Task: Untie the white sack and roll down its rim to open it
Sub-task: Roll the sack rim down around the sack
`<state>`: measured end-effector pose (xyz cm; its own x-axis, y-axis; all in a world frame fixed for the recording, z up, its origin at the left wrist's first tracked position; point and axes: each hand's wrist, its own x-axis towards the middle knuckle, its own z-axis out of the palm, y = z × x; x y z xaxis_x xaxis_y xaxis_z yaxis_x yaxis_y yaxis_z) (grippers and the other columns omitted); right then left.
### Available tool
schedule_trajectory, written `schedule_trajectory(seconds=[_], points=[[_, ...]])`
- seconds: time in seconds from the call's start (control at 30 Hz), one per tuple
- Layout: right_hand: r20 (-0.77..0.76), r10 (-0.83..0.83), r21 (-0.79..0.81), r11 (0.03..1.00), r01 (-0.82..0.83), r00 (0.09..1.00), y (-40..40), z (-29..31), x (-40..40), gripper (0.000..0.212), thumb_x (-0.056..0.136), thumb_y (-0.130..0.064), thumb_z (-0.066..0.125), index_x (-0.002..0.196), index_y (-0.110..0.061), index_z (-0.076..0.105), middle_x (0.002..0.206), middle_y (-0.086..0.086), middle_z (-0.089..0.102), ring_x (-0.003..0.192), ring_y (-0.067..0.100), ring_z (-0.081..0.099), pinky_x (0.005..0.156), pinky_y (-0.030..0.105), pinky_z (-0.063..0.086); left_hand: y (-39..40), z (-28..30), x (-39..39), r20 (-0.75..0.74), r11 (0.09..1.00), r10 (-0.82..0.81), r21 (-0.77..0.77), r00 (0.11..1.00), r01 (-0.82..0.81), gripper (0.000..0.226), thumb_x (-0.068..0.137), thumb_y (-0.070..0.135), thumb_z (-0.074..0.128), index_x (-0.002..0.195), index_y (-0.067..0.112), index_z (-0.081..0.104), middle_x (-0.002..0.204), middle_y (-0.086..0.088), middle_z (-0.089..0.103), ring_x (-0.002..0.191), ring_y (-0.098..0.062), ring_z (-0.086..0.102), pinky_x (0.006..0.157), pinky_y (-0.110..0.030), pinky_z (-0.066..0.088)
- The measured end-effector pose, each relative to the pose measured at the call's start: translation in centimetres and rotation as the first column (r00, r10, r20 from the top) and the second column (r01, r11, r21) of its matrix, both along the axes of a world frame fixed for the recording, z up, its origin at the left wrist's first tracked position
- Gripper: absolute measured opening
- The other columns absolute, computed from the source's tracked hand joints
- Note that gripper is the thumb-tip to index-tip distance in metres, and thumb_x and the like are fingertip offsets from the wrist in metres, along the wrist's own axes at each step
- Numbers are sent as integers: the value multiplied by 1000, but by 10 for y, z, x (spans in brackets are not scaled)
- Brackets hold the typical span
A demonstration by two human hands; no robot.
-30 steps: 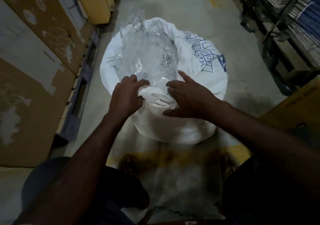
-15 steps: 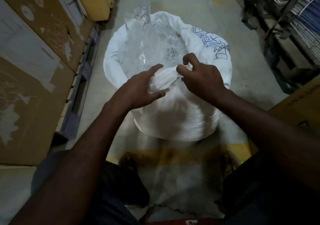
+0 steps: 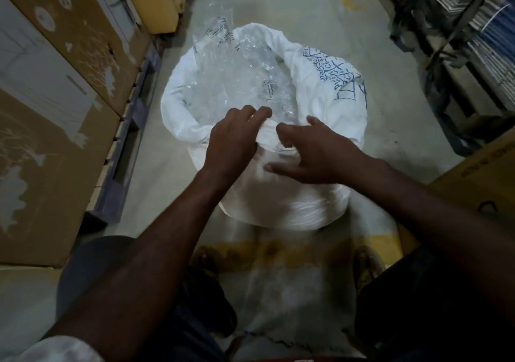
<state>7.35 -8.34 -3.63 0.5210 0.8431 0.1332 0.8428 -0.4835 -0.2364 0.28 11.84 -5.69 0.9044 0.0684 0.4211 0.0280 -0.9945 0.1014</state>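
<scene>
White sack [image 3: 281, 194]: upright on concrete floor [image 3: 390, 127], centre frame, mouth open, rim partly rolled outward; blue print at 2 o'clock of rim.
Clear plastic liner [image 3: 237, 83]: crumpled inside mouth, rising toward 12 o'clock.
Left hand [image 3: 231, 141]: at 6 o'clock of rim, fingers curled down over the rolled edge, clamped on sack fabric.
Right hand [image 3: 317, 150]: just beside left, fingers spread apart, resting on the fabric; grip not discernible.
Cardboard boxes [image 3: 55, 111]: at 9 o'clock.
Shelving [image 3: 473, 27]: at 2 o'clock.
</scene>
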Motion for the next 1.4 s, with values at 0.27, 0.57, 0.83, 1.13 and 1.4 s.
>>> schedule_trajectory(seconds=[0.27, 0.57, 0.83, 1.13, 1.4], points=[[194, -81, 109, 992, 61, 978, -2, 13, 19, 38, 78, -15, 75, 94, -23, 41, 74, -7, 55, 79, 28, 57, 87, 24, 32, 13, 18, -5, -407, 948, -258, -282, 876, 148, 95, 82, 59, 68, 166, 37, 30, 136, -3, 46, 125, -26, 45, 108, -43, 41], [113, 98, -204, 976, -74, 989, 11, 3, 16, 85, 77, -59, 76, 147, -19, 49, 120, 7, 60, 111, 27, 61, 118, 45, 32, -1, 3, -21, -28, 979, -150, -143, 988, 145, 22, 80, 9, 66, 89, 26, 54, 81, 2, 62, 81, -32, 64, 61, -37, 42], [450, -58, 160, 987, -17, 891, 19, -37, 23, 30, 80, -2, 66, 103, -17, 55, 84, 5, 55, 68, 30, 58, 49, 34, 27, -31, -21, -22, -87, 949, -41, -314, 995, 11, 59, 74, 24, 62, 132, 17, 52, 127, -6, 53, 116, -35, 54, 86, -47, 53], [135, 91, -118, 990, -75, 987, 21, -20, 35, 70, 76, -39, 73, 140, -19, 52, 151, 5, 49, 131, 31, 49, 104, 52, 47, -11, -41, -7, -86, 925, -31, -379, 996, -4, 51, 90, 12, 68, 138, 25, 56, 101, -9, 53, 93, -34, 60, 78, -45, 52], [382, -248, 89, 969, 232, 890, -36, 0, 76, 35, 77, -12, 73, 109, -20, 62, 96, 5, 63, 94, 35, 60, 60, 36, 39, -47, -45, -9, -88, 983, 151, -87, 985, -159, 60, 85, 15, 64, 142, 18, 45, 136, -14, 46, 111, -37, 51, 68, -52, 60]])
